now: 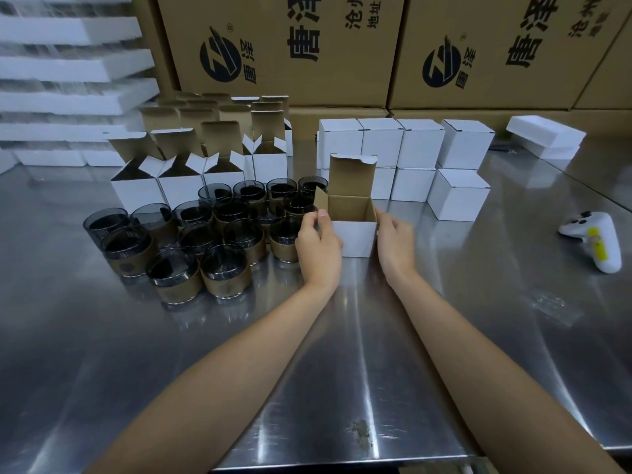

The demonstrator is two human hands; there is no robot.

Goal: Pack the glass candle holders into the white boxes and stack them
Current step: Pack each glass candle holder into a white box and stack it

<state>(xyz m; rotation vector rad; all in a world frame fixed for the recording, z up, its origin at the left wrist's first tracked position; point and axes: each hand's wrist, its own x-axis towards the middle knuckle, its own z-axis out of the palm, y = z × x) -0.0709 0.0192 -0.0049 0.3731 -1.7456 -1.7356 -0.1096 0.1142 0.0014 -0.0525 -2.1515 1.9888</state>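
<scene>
Looking down on a mirror-bright steel table (pixel 342 354). At nine o'clock, crowding together, round smoked glass candle holders (pixel 224 265) in brown paper sleeves; behind at ten, open-flapped boxes (pixel 178 186), white outside, corrugated brown inside. At centre, gripping the left wall of an open white box (pixel 354 234) with the left hand (pixel 318 248), thumb at the rim; clasping its right wall with the right hand (pixel 395 244), fingertips hiding behind card. At one o'clock, sitting two-high, closed white cubes (pixel 403 145). At three, a glossy white controller (pixel 595 237).
</scene>
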